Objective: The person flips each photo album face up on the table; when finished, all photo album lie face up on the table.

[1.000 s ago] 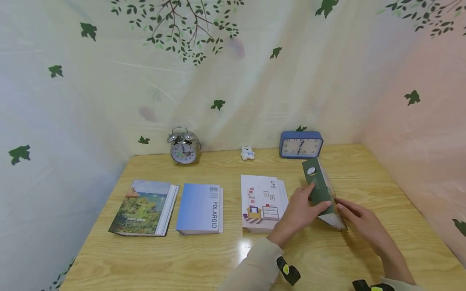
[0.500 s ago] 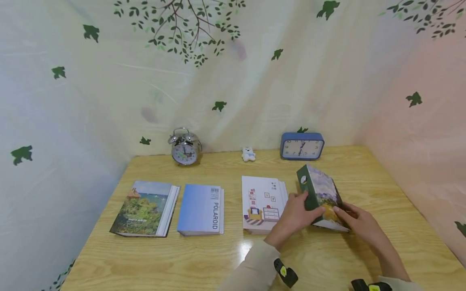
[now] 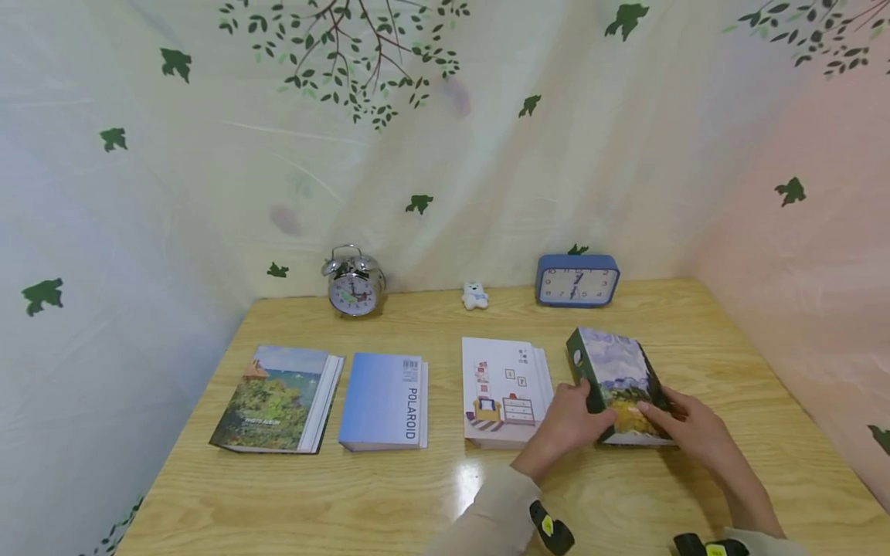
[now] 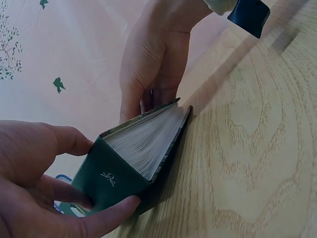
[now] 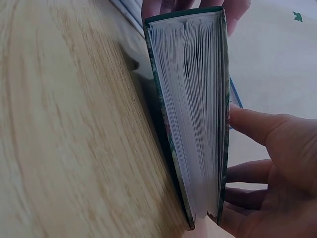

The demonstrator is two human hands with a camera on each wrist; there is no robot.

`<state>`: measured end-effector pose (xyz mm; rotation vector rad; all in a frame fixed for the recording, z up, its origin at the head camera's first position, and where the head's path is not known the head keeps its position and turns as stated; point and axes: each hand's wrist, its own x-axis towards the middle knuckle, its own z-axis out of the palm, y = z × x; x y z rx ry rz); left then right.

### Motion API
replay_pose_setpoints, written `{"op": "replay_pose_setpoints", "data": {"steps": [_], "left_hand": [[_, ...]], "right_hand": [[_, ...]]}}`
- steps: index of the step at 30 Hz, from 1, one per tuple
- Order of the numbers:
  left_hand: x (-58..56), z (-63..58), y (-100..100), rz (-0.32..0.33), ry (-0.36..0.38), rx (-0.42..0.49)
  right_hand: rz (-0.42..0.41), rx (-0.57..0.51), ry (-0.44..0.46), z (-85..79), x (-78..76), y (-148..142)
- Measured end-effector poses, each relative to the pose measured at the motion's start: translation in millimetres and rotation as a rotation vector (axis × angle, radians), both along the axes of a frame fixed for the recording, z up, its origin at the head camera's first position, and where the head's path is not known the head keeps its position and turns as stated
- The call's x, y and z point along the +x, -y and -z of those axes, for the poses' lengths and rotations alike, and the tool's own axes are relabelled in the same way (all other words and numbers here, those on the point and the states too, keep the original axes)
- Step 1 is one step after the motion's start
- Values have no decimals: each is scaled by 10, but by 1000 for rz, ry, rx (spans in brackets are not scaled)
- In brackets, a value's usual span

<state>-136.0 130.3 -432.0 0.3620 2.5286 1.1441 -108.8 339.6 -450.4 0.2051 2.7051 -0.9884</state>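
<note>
A thick photo album [image 3: 619, 371] with a green spine and a painted landscape cover rests at the table's right, tilted slightly. My left hand [image 3: 566, 421] grips it along the spine; in the left wrist view, the thumb and fingers spread across the green spine [image 4: 111, 173]. At the opposite edge my right hand [image 3: 695, 432] holds the cover, its thumb on the painted front and the other fingers at the opening edge. The right wrist view shows the white pages [image 5: 188, 89] fanned between the two covers. The album's back cover faces the wooden table.
A white album [image 3: 497, 394] lies close to my left hand. Farther left are a blue POLAROID album [image 3: 378, 401] and a landscape-covered album [image 3: 271, 401]. Along the back stand a silver alarm clock [image 3: 352, 289], a small white bear figure [image 3: 475, 295] and a blue clock [image 3: 577, 282].
The album has turned from standing on edge, spine toward the viewer, to lying down with its painted cover upward. Both hands have stayed on it, lowering slightly.
</note>
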Motion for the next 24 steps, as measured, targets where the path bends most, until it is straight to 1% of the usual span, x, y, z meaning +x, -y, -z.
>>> {"op": "replay_pose_setpoints", "data": {"steps": [6, 9, 16, 21, 24], "left_hand": [[9, 26, -59, 6, 15, -70], [17, 43, -82, 7, 26, -86], [21, 114, -88, -3, 58, -50], [-7, 148, -76, 4, 50, -29], [-20, 157, -69, -6, 60, 9]], "right_hand": [[-4, 41, -16, 17, -13, -26], [-5, 60, -19, 28, -20, -39], [-10, 114, -39, 46, -9, -41], [-11, 113, -41, 40, 8, -23], [-10, 116, -49, 42, 14, -10]]}}
